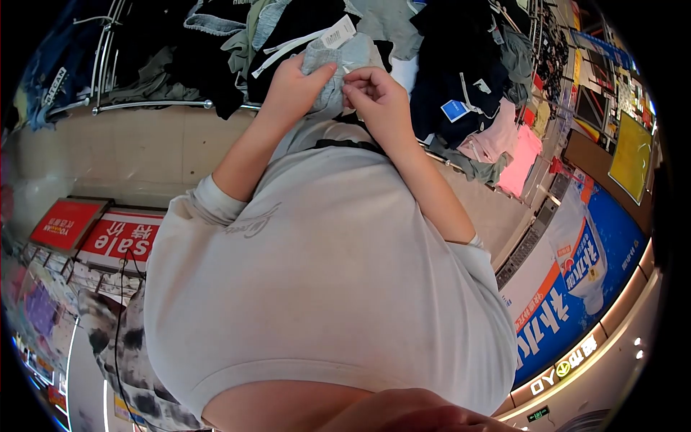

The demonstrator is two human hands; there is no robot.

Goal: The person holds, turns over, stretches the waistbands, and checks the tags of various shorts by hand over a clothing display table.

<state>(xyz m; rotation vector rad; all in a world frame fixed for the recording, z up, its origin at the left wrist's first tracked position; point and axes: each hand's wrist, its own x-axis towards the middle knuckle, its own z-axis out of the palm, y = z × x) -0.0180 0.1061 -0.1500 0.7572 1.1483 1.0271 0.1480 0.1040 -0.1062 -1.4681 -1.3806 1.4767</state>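
A light grey garment [327,93] with a gathered, elastic-looking edge is held up in front of my body. My left hand [299,85] grips its left side, with the thumb laid over the fabric. On the other side, my right hand [376,101] has its fingers curled and pinches at the garment, near a small white bit whose kind I cannot make out. Just beyond the garment lie a white paper tag [338,32] with a barcode and white drawstrings [284,49] over black cloth.
Metal rails [155,106] edge a bin heaped with dark and grey clothes. A navy garment with a blue tag [454,110] lies to the right, beside pink clothes [520,162]. Red sale signs [119,236] stand at left, and a blue-and-white printed panel [576,266] at right.
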